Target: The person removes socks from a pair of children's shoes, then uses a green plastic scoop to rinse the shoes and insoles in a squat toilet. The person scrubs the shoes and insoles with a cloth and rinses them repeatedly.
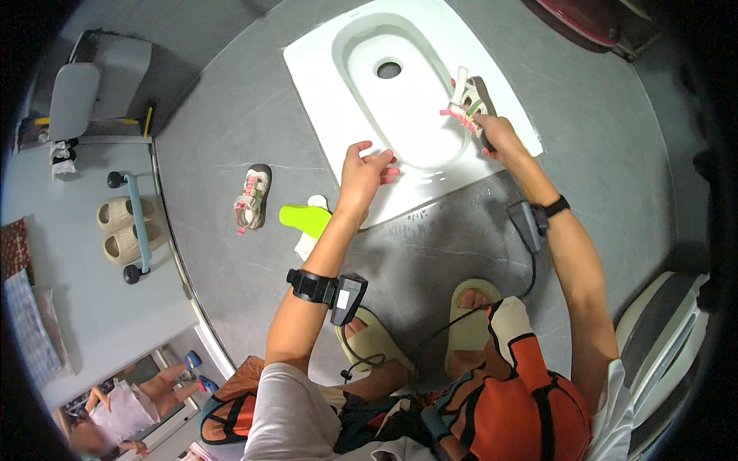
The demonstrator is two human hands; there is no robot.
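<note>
In my right hand [500,138] is a small white sandal [470,106] with pink and green trim, its dark sole turned to the right. I hold it above the right side of a white squat toilet [311,75] set in the floor. My left hand [368,173] hangs over the toilet's near left edge, fingers apart and holding nothing. To the left, a matching sandal [252,196] lies on the grey floor. Between it and my left forearm is a bright green insole [304,219], lying over a white item [305,246] that is partly covered.
Wet marks [415,222] show along the toilet's near edge. A grey folding seat [75,98] is on the left wall, near beige slippers [121,230] on a rack. A person [132,400] stands at a doorway, lower left. A grey-white basin [657,340] stands right.
</note>
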